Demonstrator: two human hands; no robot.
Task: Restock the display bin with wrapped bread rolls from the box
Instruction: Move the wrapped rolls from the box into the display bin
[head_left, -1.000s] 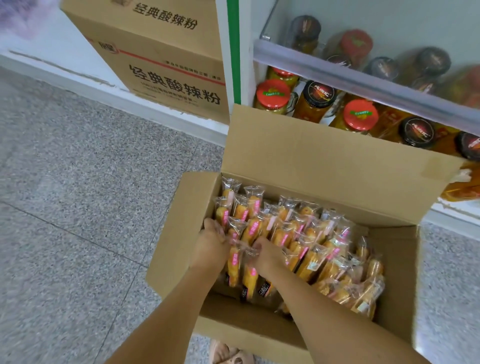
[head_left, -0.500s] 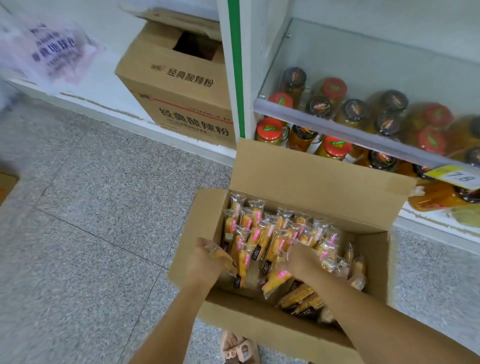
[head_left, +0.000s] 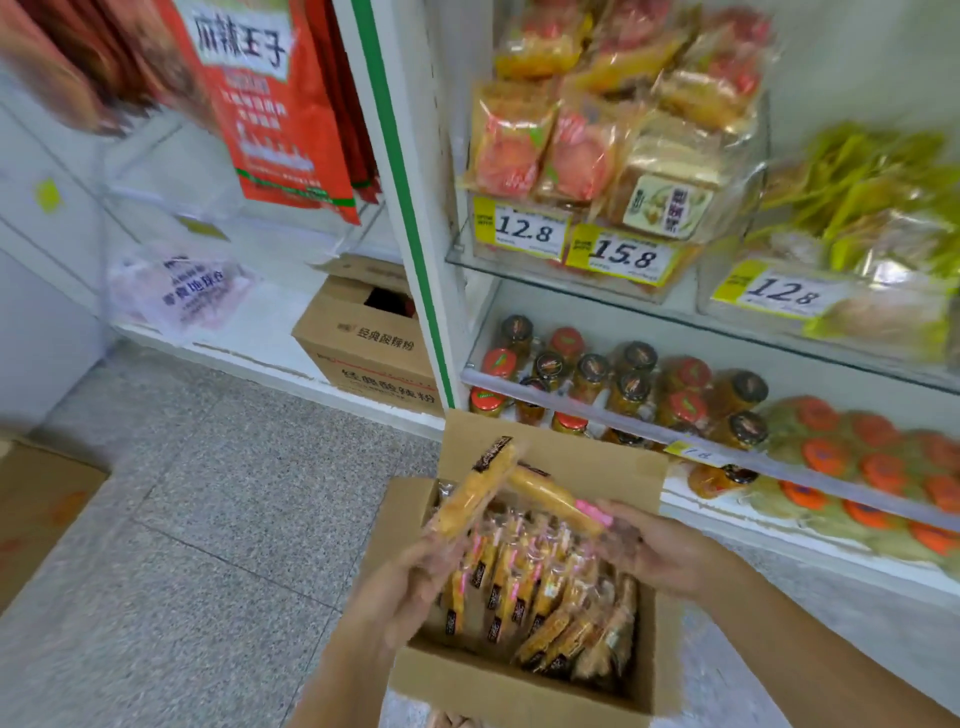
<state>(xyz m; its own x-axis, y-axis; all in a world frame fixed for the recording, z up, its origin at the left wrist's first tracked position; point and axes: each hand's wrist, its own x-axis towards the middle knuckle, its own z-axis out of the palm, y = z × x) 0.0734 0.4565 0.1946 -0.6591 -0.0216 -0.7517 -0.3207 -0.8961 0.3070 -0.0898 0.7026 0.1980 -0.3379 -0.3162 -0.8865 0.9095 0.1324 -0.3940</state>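
An open cardboard box (head_left: 519, 691) stands on the floor, packed with several wrapped bread rolls (head_left: 524, 582). My left hand (head_left: 400, 587) holds one long wrapped roll (head_left: 472, 491) above the box, tilted up to the right. My right hand (head_left: 649, 545) grips a second wrapped roll (head_left: 553, 501) by its pink end, pointing up and left. The two rolls cross over the box's back flap. On the shelf above are clear display bins (head_left: 582, 254) of wrapped breads with yellow price tags.
Glass jars with red and black lids (head_left: 623, 384) fill the low shelf behind the box. A second cardboard box (head_left: 363, 348) sits on the white ledge at left, beside a green-edged post (head_left: 410, 218). Red snack bags (head_left: 275, 98) hang upper left. Grey speckled floor lies left.
Both hands have come up out of the box, each with a wrapped roll. The view has tilted upward, showing the upper shelves and display bins.
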